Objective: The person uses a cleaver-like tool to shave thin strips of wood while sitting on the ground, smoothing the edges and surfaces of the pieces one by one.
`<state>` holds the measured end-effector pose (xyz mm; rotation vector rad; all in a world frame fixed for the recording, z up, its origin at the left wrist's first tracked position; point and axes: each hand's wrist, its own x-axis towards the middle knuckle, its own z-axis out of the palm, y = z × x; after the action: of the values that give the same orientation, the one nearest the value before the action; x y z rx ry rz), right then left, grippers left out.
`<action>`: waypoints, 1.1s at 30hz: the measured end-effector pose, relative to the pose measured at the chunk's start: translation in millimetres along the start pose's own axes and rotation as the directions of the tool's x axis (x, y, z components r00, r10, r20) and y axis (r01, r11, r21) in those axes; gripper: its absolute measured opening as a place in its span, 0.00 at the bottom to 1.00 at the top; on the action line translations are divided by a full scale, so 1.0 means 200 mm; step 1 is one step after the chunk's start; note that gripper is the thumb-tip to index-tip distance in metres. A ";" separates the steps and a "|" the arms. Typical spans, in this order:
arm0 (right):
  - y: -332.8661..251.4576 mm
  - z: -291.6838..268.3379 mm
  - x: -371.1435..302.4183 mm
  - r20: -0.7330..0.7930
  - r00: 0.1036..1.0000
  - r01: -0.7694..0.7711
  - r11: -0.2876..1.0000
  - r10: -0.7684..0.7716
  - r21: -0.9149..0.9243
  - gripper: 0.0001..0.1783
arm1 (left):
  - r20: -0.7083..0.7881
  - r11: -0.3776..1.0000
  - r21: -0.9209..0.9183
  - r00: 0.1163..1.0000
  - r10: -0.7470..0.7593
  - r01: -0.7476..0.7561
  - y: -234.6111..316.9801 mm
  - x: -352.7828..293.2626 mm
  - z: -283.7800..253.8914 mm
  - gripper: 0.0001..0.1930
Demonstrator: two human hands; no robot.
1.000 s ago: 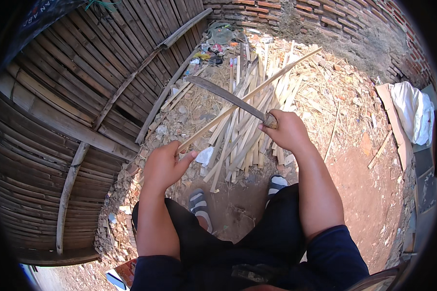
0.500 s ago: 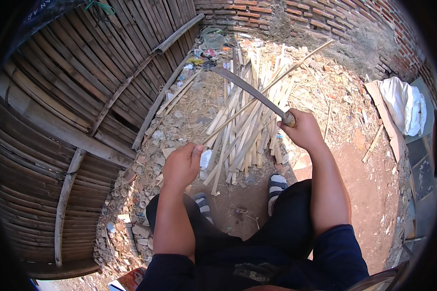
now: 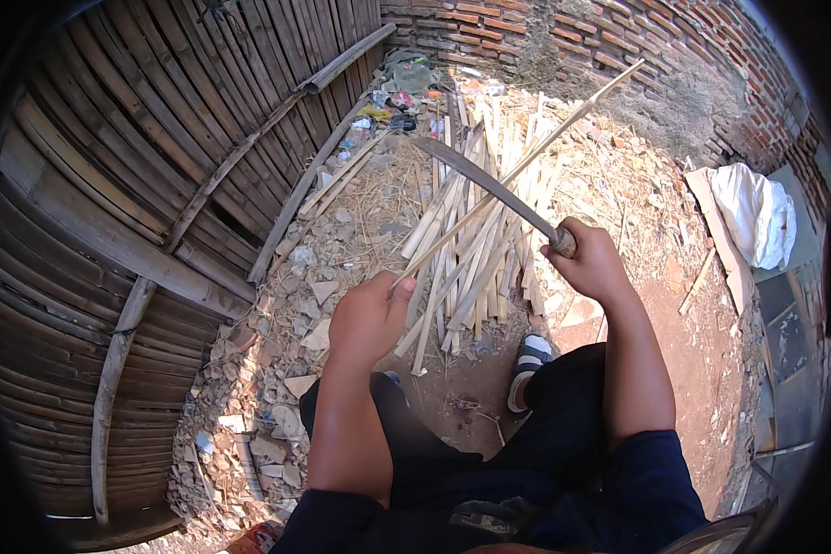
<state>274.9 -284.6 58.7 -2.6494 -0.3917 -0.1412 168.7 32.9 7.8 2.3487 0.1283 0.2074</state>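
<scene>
My right hand (image 3: pixel 589 262) is closed round the handle of a machete (image 3: pixel 489 185), whose long dark blade points up and to the left. In my left hand (image 3: pixel 371 319) is the near end of a long bamboo strip (image 3: pixel 563 125), pinched between thumb and fingers. The strip slants away to the upper right and crosses the machete blade; whether they touch I cannot tell. Beneath both lies a loose heap of pale split bamboo strips (image 3: pixel 471 286) on the ground, partly hidden by the blade and the held strip.
A bamboo-slat wall (image 3: pixel 111 166) rises on the left, a brick wall (image 3: pixel 600 46) at the far side. Broken stones and tile pieces (image 3: pixel 282 452) litter the ground by the slats. A white sack (image 3: pixel 752 212) lies at the right beside flat boards. My sandalled foot (image 3: pixel 532 358) stands near the heap.
Both hands, with the machete and the bamboo strip, have shifted slightly to the right in view. The view itself has also moved a little. Both grips are unchanged.
</scene>
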 end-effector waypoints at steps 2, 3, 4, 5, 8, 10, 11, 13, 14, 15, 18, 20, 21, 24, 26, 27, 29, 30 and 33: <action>-0.09 0.04 -0.02 0.114 0.990 0.086 0.995 -0.079 -0.059 0.22 | -0.006 1.000 -0.022 1.000 -0.001 0.001 -0.01 0.00 -0.03 0.23; -0.13 0.05 -0.02 0.101 0.981 0.173 0.983 -0.166 -0.061 0.21 | -0.015 0.999 -0.040 1.000 0.004 -0.004 -0.01 -0.01 -0.03 0.23; -0.15 0.06 -0.02 0.088 0.964 0.258 0.964 -0.252 -0.065 0.21 | -0.024 0.998 -0.059 1.000 0.008 -0.010 -0.01 -0.01 -0.03 0.23; -0.16 0.05 -0.01 0.053 0.963 0.270 0.957 -0.266 -0.104 0.20 | -0.031 0.997 -0.079 1.000 -0.002 0.000 -0.02 -0.01 -0.04 0.23; -0.11 0.06 0.07 -0.070 0.956 0.268 0.945 -0.285 -0.186 0.20 | -0.023 0.993 -0.107 0.999 -0.046 0.043 -0.02 -0.04 -0.06 0.23; -0.06 0.06 0.07 -0.145 0.982 0.103 0.988 -0.120 -0.118 0.19 | 0.012 0.991 -0.115 0.998 -0.067 0.068 0.01 -0.04 -0.07 0.23; -0.03 0.06 0.06 -0.130 0.989 0.056 0.996 -0.064 -0.069 0.19 | 0.013 0.995 -0.089 0.999 -0.052 0.053 0.01 -0.03 -0.06 0.23; -0.01 0.07 0.03 -0.082 0.995 -0.046 0.998 0.049 0.042 0.18 | 0.022 0.999 -0.023 0.999 -0.033 0.033 -0.01 -0.03 -0.03 0.23; -0.01 0.08 0.02 -0.044 0.999 -0.015 1.000 0.015 0.011 0.18 | 0.028 0.999 0.003 0.999 -0.034 0.034 -0.01 -0.03 -0.02 0.25; -0.03 0.08 0.01 -0.009 1.000 0.017 1.000 -0.017 -0.021 0.18 | 0.033 0.999 0.027 0.999 -0.031 0.030 -0.01 -0.02 -0.01 0.26; -0.04 0.11 -0.03 0.134 0.987 0.098 0.992 -0.086 -0.084 0.19 | 0.055 0.998 0.065 0.998 -0.011 0.008 -0.02 0.01 0.04 0.28; -0.04 0.10 -0.05 0.152 0.970 0.206 0.974 -0.190 -0.090 0.19 | 0.065 0.998 0.060 0.998 0.011 -0.014 -0.03 0.02 0.07 0.27; -0.02 0.08 -0.04 0.124 0.974 0.198 0.978 -0.189 -0.068 0.19 | 0.066 0.998 0.050 0.998 0.024 -0.028 -0.02 0.02 0.08 0.27; 0.08 0.04 0.00 -0.028 0.990 0.137 0.990 -0.136 0.029 0.20 | 0.091 1.000 0.028 0.996 0.006 -0.009 0.02 0.02 0.08 0.26; 0.16 0.01 0.03 -0.172 0.985 0.035 0.999 -0.033 0.008 0.20 | 0.105 1.000 0.027 0.994 -0.015 0.012 0.03 0.02 0.07 0.26; 0.16 -0.02 0.04 -0.194 0.981 0.004 1.000 -0.004 0.004 0.19 | 0.108 0.999 0.031 0.994 -0.022 0.019 0.01 0.02 0.07 0.26; 0.16 -0.04 0.05 -0.172 0.984 -0.047 0.998 0.053 0.042 0.18 | 0.116 0.999 0.012 0.993 -0.031 0.030 0.00 0.01 0.07 0.26; 0.17 -0.03 0.05 -0.164 0.985 -0.043 0.997 0.051 0.057 0.18 | 0.122 0.999 -0.012 0.992 -0.034 0.036 0.02 0.01 0.08 0.25; 0.12 0.00 0.04 -0.053 0.998 0.038 0.998 -0.036 0.046 0.18 | 0.115 0.999 -0.039 0.993 -0.004 0.009 0.02 0.02 0.11 0.25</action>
<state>289.0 -303.0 49.2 -2.5876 -0.4217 -0.2105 176.8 15.6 -4.1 2.3143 0.0753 0.0707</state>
